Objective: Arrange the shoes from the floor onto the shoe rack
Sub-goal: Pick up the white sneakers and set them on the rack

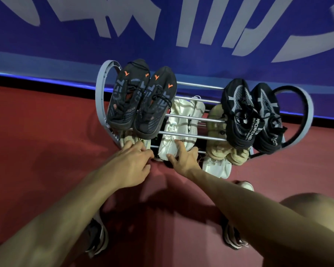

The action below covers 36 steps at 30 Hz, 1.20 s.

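Observation:
A metal-bar shoe rack (189,117) stands against the blue wall. On its top tier sit a black pair with orange marks (141,101) at the left and a black-and-grey pair (251,114) at the right. A white shoe (176,128) lies on the lower tier in the middle, and my right hand (183,158) holds its heel, thumb on one side and fingers over the top. My left hand (133,162) has its fingers curled on the heel of a pale shoe (132,139), mostly hidden under the black pair. A tan pair (218,145) lies at the lower right.
Another white shoe (217,167) pokes out at the bottom of the rack's right half. The floor (46,151) is red carpet. My own feet in dark shoes (96,237) stand close in front of the rack, and my knee (312,201) is at the right.

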Motion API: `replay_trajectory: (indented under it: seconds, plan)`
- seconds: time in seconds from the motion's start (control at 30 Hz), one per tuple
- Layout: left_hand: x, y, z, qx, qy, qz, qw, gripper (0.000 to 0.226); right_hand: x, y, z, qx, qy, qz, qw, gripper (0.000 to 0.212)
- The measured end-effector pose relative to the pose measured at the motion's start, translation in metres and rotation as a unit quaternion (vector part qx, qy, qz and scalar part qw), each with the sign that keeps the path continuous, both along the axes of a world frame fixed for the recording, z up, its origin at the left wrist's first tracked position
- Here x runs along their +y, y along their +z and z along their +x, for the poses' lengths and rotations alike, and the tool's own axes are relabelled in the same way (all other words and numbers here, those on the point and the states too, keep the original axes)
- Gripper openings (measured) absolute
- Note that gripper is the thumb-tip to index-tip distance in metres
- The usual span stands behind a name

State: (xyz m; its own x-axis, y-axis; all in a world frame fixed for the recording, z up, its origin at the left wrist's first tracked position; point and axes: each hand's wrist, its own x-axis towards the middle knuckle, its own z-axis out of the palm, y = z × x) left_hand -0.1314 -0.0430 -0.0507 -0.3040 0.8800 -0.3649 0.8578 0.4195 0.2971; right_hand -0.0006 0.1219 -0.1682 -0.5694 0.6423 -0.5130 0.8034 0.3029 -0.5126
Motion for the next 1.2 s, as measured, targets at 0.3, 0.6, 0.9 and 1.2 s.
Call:
replay_trajectory:
  seconds: [0.3,0.6,0.9,1.2]
  plan:
    - [0.015,-0.004,0.01,-0.006,-0.023,-0.065,0.998,0.046,-0.019,0.038,0.039,0.008,0.019,-0.027,0.999,0.062]
    - [0.03,-0.03,0.064,-0.084,0.009,-0.036,0.996,0.076,-0.005,0.044,0.056,0.068,-0.081,-0.137,0.985,0.06]
    - [0.042,-0.049,0.047,-0.078,0.022,0.079,0.994,0.05,0.012,0.037,0.059,0.148,-0.238,-0.247,0.928,0.023]
    - [0.021,-0.032,0.009,-0.079,0.017,0.057,0.995,0.05,0.031,0.06,0.052,0.033,-0.191,-0.239,0.952,0.04]
